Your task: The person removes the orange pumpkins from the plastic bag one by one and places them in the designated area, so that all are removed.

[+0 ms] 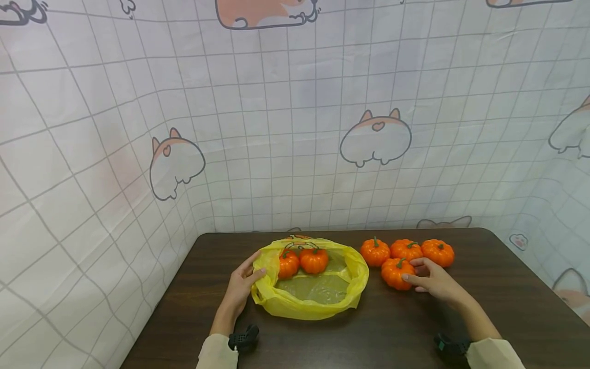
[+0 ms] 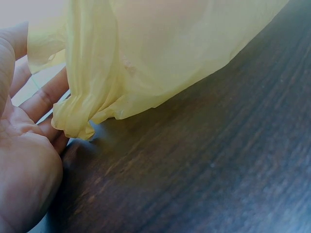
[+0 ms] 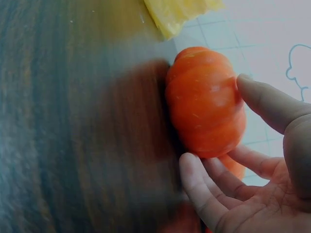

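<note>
A yellow plastic bag (image 1: 313, 310) lies on the table with its mouth spread wide. Two small orange pumpkins with green stems, one left (image 1: 288, 264) and one right (image 1: 314, 261), sit inside toward the back. My left hand (image 1: 240, 285) holds the bag's left rim, thumb over the edge; in the left wrist view its fingers (image 2: 46, 99) pass behind the gathered plastic (image 2: 92, 73). Right of the bag, my right hand (image 1: 435, 279) pinches the front pumpkin (image 1: 396, 274) between thumb and fingers. In the right wrist view the thumb touches one side of this pumpkin (image 3: 206, 104), fingertips the other.
Behind the pinched pumpkin, three more stand in a close row: left (image 1: 375, 252), middle (image 1: 405, 249) and right (image 1: 438, 252). The dark wooden table (image 1: 359, 341) ends at the back against a white gridded cloth (image 1: 286, 195) with cartoon animals.
</note>
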